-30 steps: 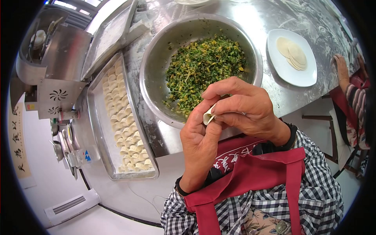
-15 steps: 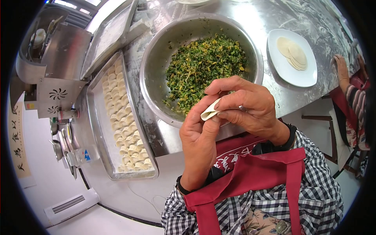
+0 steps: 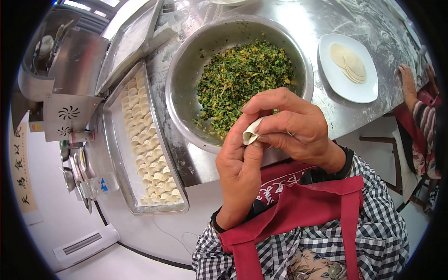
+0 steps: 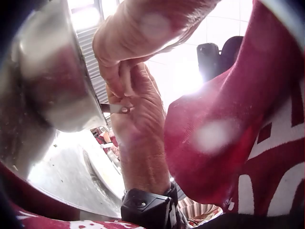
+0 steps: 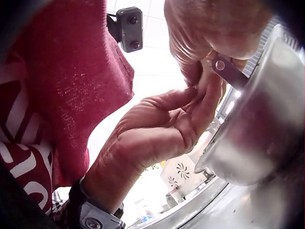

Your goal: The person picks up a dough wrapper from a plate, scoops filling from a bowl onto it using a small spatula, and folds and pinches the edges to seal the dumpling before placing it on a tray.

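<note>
Both hands meet over the near rim of a big steel bowl (image 3: 186, 60) of chopped green filling (image 3: 242, 79). A pale folded dumpling (image 3: 251, 134) sits between them. My left hand (image 3: 246, 142) pinches it from below with thumb and fingers. From above, my right hand (image 3: 262, 128) pinches its edge. A flat metal spatula (image 5: 228, 71) with a hole in its handle is tucked under the right hand's fingers; it shows again as a spatula (image 4: 116, 109) in the left wrist view. Most of the dumpling is hidden by the fingers.
A steel tray (image 3: 112, 154) with rows of finished dumplings (image 3: 144, 140) lies left of the bowl, a second floured tray (image 3: 130, 42) behind it. A white plate (image 3: 336, 81) with round wrappers (image 3: 347, 63) stands at right. Another person's hand (image 3: 407, 81) rests at the table's right edge.
Half a second ago the dumpling's edge stuck out flatter between the fingers; now it is folded in tighter. The hands have stayed in the same place in front of the bowl.
</note>
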